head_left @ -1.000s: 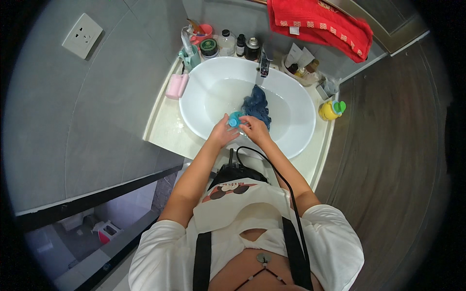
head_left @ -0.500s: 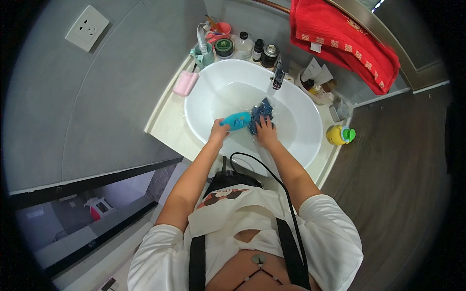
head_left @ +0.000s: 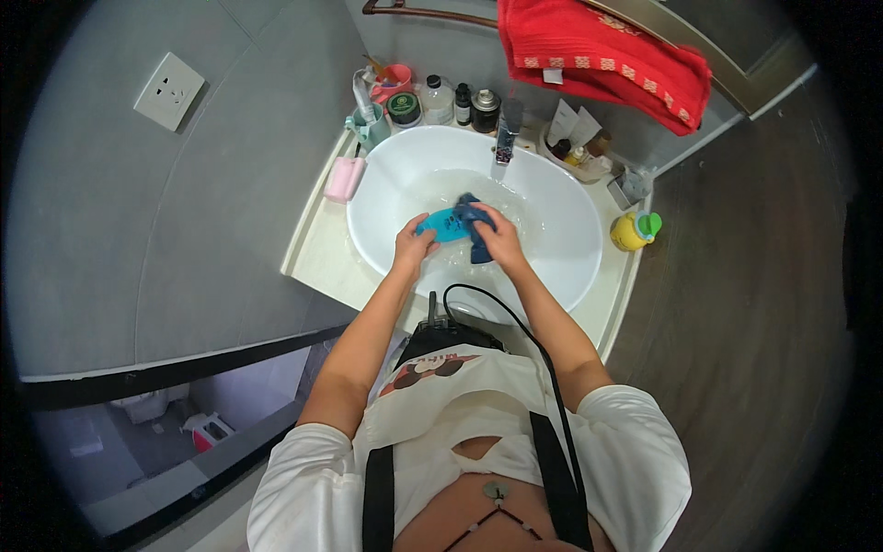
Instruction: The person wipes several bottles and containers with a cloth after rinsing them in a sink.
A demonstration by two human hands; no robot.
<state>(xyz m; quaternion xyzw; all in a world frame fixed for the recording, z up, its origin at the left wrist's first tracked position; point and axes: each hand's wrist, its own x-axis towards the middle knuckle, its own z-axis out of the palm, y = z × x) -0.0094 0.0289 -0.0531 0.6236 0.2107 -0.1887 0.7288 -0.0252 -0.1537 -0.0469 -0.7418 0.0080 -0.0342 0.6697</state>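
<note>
Over the white oval basin (head_left: 563,207), my left hand (head_left: 414,246) grips one end of a bright blue bottle (head_left: 443,225). The bottle lies roughly level above the water. My right hand (head_left: 498,237) is closed on a dark blue cloth (head_left: 479,248), which wraps over the bottle's right end and hangs down from it. That end of the bottle is hidden by the cloth and fingers. Shallow water (head_left: 455,186) stands in the basin, rippled around the cloth. A dark metal tap (head_left: 507,138) rises at the basin's far rim.
Along the back stand cups (head_left: 371,129), a dark jar (head_left: 403,109), several bottles and a spray can (head_left: 485,110). Pink soap box (head_left: 345,179) sits left of the basin. On the right are a container of toiletries (head_left: 575,147) and a yellow bottle (head_left: 635,231). A red towel (head_left: 602,60) hangs above.
My right hand has lifted the cloth from the water and now holds it against the bottle's right end. The whole view has shifted slightly.
</note>
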